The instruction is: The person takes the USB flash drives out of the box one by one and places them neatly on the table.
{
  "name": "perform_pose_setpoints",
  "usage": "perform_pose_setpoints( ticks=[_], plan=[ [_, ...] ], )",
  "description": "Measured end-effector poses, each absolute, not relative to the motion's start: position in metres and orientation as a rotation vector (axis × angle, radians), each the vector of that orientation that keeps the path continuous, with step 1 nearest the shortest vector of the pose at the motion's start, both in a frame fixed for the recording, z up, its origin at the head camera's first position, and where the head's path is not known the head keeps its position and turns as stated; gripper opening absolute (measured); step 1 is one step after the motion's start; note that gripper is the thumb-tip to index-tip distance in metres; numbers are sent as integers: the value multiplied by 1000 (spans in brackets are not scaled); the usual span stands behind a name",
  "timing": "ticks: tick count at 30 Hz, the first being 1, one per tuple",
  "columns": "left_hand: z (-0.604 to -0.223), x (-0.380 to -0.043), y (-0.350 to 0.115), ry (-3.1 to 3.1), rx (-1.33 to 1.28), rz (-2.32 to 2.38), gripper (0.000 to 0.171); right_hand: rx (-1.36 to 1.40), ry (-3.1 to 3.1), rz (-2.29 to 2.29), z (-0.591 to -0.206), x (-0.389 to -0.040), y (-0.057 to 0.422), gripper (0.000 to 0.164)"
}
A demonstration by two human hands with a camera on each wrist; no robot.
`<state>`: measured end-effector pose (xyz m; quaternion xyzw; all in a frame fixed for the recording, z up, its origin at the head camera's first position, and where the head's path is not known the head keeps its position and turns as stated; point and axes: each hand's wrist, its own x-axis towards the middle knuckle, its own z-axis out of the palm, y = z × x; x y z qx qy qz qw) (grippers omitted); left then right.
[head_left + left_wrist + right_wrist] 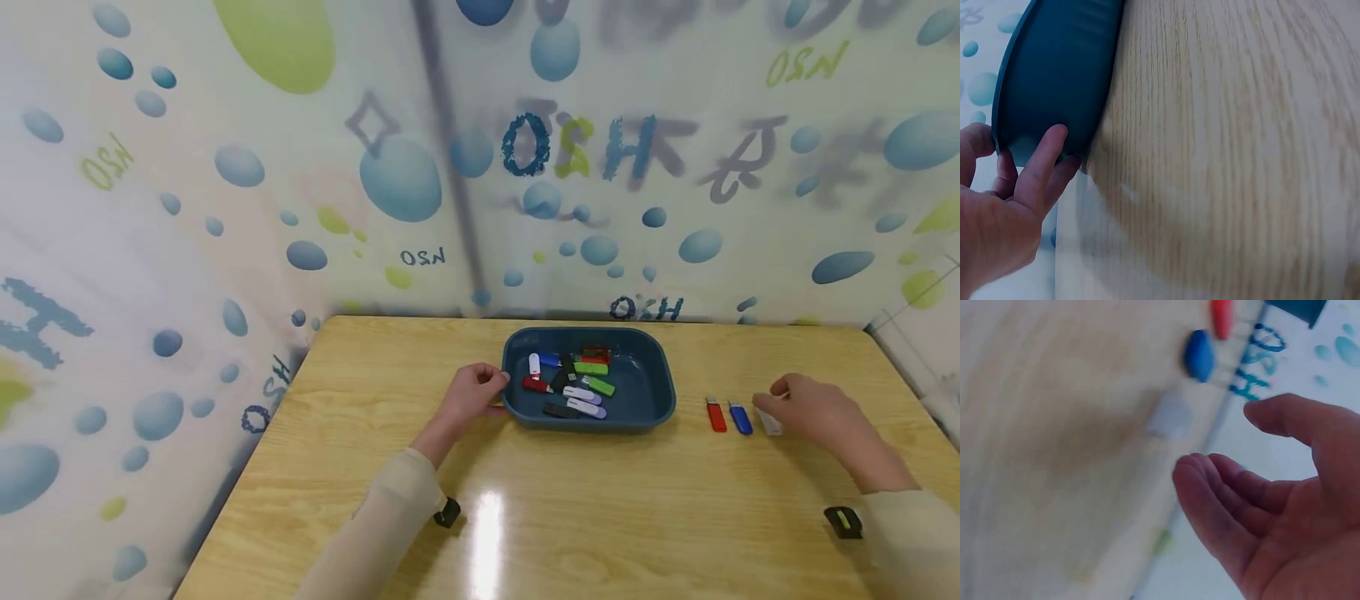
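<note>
1. Left hand (471, 392): located at the left end of the dark blue bin (641, 383); the thumb meets the rim, and the fingers (1041, 165) bear on the outer end wall, holding the bin by that edge.
2. Right hand (817, 412): poised above the white stick (771, 425), which lies on the desk (600, 500); thumb and fingers stand moderately wide, with a gap to the stick in the right wrist view.
3. Row: the red stick (716, 415), blue stick (741, 418) and white stick lie side by side to the right of the bin; narrow strips of desk separate them; a wider strip separates the red stick from the bin's right wall.
4. Bin contents: assorted sticks (592, 367) lie chiefly left of centre; floor space remains at the right end.
5. Margins: the bin sits near the desk's far edge, close to the patterned wall (495, 225); broad desk surface extends in front.
</note>
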<state>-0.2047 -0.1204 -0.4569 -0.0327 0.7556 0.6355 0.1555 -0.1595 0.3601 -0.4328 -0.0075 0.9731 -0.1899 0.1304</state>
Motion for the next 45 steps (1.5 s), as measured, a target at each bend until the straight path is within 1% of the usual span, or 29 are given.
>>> perform_pose_setpoints(
  ticks=[7,11,14,19,23,27,31,33,38,45],
  plan=[
    [-463,-202,-115,2188,-105,1808,19,-96,2982,-663,-415,-155,321,51],
    [-463,-206,-112,2256,-95,1742,36,-176,3051,-760,-408,-158,288,41],
    [-460,-210,-109,2295,-83,1697,47,-238,3054,-786,-404,-168,255,33],
    [-454,-222,-109,2283,-54,1652,54,-395,3005,-662,-410,-189,196,23],
    [-456,-227,-113,2286,7,1616,57,-494,2988,-530,-423,-203,167,18],
    [-461,-228,-116,2322,52,1581,55,-541,2966,-431,-431,-212,152,16],
    [-464,-225,-117,2329,71,1575,54,-551,2944,-394,-436,-214,145,20],
    [-464,-224,-117,2329,67,1578,54,-540,2942,-384,-440,-215,145,20],
    [-463,-223,-117,2324,53,1588,53,-535,2963,-372,-447,-217,147,14],
    [-462,-224,-116,2316,48,1604,51,-518,2932,-390,-444,-219,154,16]
  ],
)
